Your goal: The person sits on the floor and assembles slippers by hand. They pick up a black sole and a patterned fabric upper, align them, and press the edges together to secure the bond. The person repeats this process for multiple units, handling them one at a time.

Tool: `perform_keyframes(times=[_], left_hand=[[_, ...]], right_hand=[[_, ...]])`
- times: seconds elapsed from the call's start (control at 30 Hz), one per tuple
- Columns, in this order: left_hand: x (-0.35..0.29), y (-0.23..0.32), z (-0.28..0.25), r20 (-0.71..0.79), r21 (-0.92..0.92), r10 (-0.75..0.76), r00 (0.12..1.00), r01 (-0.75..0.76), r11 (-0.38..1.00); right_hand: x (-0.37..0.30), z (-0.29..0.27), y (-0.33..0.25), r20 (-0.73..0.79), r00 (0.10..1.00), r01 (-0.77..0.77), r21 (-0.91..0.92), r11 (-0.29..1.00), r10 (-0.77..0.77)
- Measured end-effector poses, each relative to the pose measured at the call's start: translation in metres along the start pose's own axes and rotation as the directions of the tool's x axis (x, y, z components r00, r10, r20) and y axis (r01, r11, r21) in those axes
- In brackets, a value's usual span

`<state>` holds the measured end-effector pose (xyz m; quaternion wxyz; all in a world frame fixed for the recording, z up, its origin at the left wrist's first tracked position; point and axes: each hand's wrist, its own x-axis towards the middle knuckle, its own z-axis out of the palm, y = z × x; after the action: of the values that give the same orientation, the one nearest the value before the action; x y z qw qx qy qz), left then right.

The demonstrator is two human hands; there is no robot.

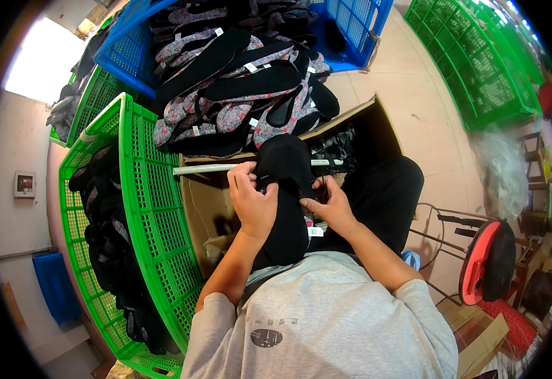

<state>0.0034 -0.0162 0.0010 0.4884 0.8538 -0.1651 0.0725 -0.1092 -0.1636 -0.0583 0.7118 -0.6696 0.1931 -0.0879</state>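
A black slipper (286, 218) lies lengthwise over my lap, its toe end pointing away from me and a white tag hanging at its right side near the heel. My left hand (252, 199) pinches the left edge of the slipper's upper, fingers closed on the cloth. On the opposite edge, my right hand (331, 203) grips the upper between thumb and fingers. A small dark bit shows by the right fingertips; I cannot make out what it is. Just beyond the toe, a heap of black slippers with flowered grey-pink sides (250, 82) spills from a blue crate (351, 38).
Left of me stands a green crate (156, 183) holding dark slippers. In front is an open cardboard box (377, 120) with a white bar (206, 168) across it and black scraps inside. At right are another green crate (478, 69), a clear plastic bag (502, 170) and a red-and-black round stool (487, 262).
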Motion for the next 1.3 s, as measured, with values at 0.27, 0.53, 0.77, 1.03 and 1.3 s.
perform_keyframes(times=[0.27, 0.53, 0.77, 1.03, 1.3], left_hand=[[-0.006, -0.036, 0.003, 0.181, -0.208, -0.195, 0.964, 0.232, 0.950], [-0.023, -0.023, -0.014, 0.154, -0.009, 0.132, 0.979, -0.133, 0.991], [-0.035, -0.040, -0.021, 0.224, -0.572, -0.294, 0.929, 0.369, 0.732], [0.009, -0.009, -0.036, 0.081, -0.925, -0.645, 0.760, 0.298, 0.235], [0.011, -0.002, -0.027, 0.015, -0.929, -0.582, 0.813, 0.227, 0.294]], right_hand=[[-0.015, 0.007, 0.005, -0.027, 0.990, -0.142, -0.025, 0.990, 0.142], [-0.023, 0.006, 0.022, -0.009, 0.983, -0.179, 0.131, 0.975, 0.182], [-0.029, -0.002, 0.010, 0.196, 0.938, -0.334, 0.282, 0.899, 0.287], [-0.035, -0.016, -0.002, 0.311, 0.937, -0.297, 0.480, 0.825, 0.157], [-0.035, -0.021, 0.009, 0.314, 0.950, -0.147, 0.460, 0.876, -0.006]])
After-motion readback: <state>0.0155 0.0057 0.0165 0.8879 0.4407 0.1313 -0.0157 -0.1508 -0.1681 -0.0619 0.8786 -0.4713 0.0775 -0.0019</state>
